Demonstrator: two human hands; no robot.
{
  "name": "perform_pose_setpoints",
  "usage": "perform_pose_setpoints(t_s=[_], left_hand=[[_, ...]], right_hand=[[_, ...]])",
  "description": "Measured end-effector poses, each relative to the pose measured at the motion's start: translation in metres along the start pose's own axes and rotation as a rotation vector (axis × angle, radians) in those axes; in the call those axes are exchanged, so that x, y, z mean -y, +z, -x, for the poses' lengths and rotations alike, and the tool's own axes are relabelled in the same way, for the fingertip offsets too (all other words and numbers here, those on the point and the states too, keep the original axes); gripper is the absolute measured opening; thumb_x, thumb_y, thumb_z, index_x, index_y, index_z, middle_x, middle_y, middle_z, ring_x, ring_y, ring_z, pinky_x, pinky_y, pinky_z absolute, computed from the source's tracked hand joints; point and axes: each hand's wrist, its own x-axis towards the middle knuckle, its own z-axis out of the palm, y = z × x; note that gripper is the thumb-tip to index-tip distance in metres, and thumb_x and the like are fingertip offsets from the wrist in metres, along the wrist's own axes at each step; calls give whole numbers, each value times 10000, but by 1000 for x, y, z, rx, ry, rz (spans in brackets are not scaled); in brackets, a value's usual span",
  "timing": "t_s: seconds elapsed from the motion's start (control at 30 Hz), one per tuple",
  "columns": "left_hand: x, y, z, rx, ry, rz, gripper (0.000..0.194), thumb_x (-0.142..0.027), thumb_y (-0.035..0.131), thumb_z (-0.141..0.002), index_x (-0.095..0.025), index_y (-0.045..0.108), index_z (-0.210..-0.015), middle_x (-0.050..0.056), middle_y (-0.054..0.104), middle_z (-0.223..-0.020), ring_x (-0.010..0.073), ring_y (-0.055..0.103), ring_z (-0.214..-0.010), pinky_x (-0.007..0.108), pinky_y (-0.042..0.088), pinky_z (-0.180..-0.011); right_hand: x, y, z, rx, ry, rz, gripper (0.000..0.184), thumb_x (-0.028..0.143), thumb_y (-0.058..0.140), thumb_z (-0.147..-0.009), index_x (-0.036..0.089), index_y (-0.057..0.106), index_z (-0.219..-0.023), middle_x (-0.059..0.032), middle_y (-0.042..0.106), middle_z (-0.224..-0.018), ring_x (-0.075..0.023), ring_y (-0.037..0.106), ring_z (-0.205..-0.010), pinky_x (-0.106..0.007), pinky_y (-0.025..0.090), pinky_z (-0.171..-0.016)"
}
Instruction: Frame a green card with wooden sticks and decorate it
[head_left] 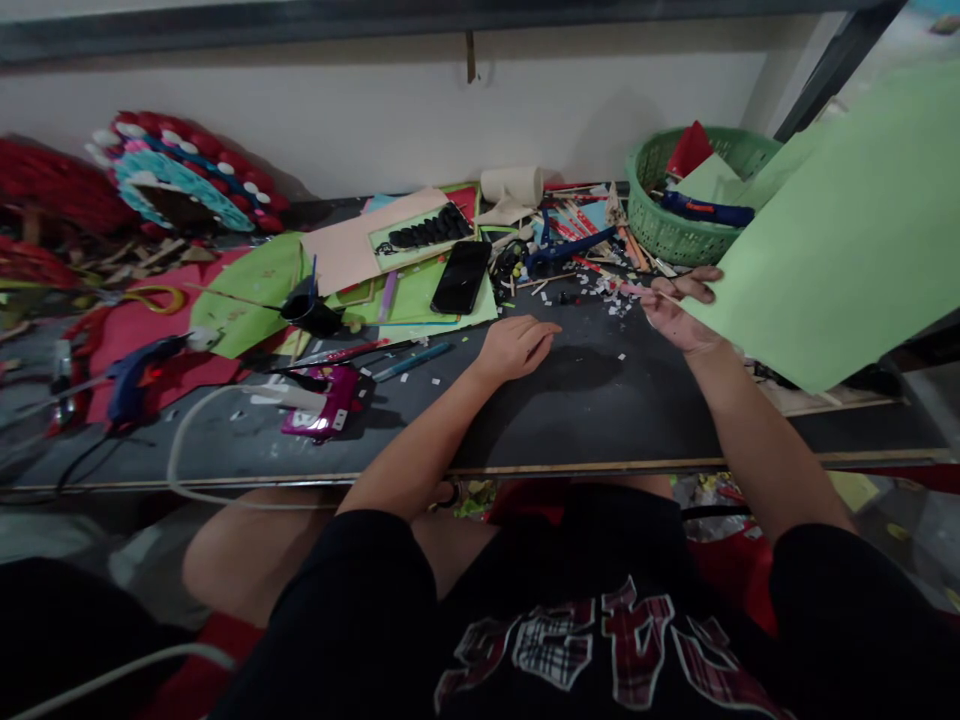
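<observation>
My left hand (517,347) is over the dark tabletop (555,420), fingers together and loosely curled, with nothing visible in it. To the right, my right hand (681,312) has its fingers closed on a thin pinkish stick (634,289), whose tip points left over small white paper scraps (611,305). A large light green sheet (847,230) covers the area beside that hand and overlaps its edge; whether the fingers also touch the sheet I cannot tell. A black phone (462,277) lies on papers beyond my left hand.
A green basket (667,235) stands at the back right. Scissors with blue handles (570,250) lie among sticks. At left are a purple power strip (322,402) with a white cable, a blue glue gun (139,380), a black cup (311,312) and a red-and-turquoise ornament (187,175).
</observation>
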Motion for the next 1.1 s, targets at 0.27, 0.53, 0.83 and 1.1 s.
perform_pose_setpoints(t_s=[0.27,0.53,0.83,1.1], left_hand=[[4,2,1,-36,48,-76,235,-289,497,-983,-216,718,-1015,55,741,-774,170,702,-711,295,533,-670],[3,2,1,-26,107,-82,211,-221,495,-974,-204,690,-1053,51,733,-774,168,695,-696,286,518,-667],[0,-2,-2,-65,201,-181,201,-173,473,-991,-163,656,-1072,28,726,-758,131,683,-672,243,515,-652],[0,-1,-1,0,146,-147,221,-192,466,-992,-172,677,-1054,34,726,-757,134,683,-688,244,504,-657]], right_hand=[[-8,-2,-3,81,-5,4,501,832,572,-667,339,538,-751,-15,322,-582,-298,505,-915,-497,461,-921],[-12,-3,-4,93,8,-104,441,743,652,-697,327,505,-696,0,294,-561,-276,512,-871,-486,469,-921],[-11,2,-2,151,128,-423,346,506,674,-777,296,453,-615,28,162,-514,-222,458,-720,-413,516,-846],[-11,4,-3,165,104,-253,476,631,683,-739,282,401,-580,30,149,-527,-216,440,-684,-437,517,-807]])
